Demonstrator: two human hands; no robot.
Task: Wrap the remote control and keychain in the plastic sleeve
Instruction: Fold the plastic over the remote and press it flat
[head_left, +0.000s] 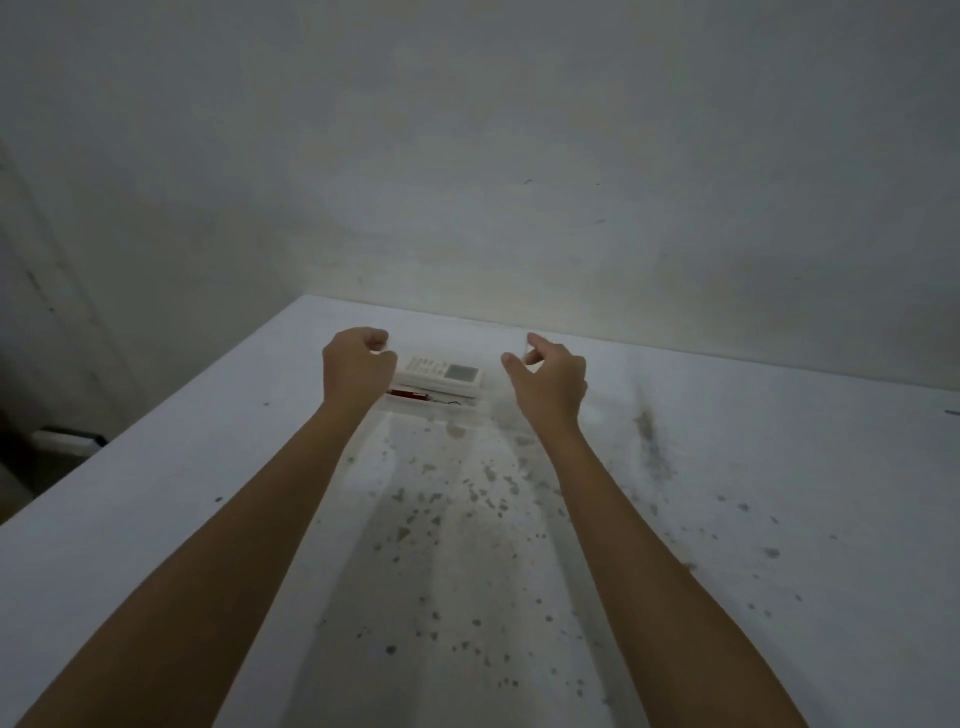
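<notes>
A white remote control (441, 373) with a grey screen lies on the table near the far wall. A red keychain (410, 395) with a thin wire loop lies just in front of it. A clear plastic sleeve (467, 519) stretches from these items toward me between my forearms; it is faint and its edges are hard to trace. My left hand (356, 366) is at the remote's left end, with fingers pinched on the sleeve's far left corner. My right hand (548, 382) is to the remote's right, thumb and finger pinching a clear edge of the sleeve.
The white table (753, 467) is speckled with dark stains, densest in the middle and right. A grey wall (519, 182) rises directly behind the remote. The table's left edge drops off beside a dark area with a white object (67, 440).
</notes>
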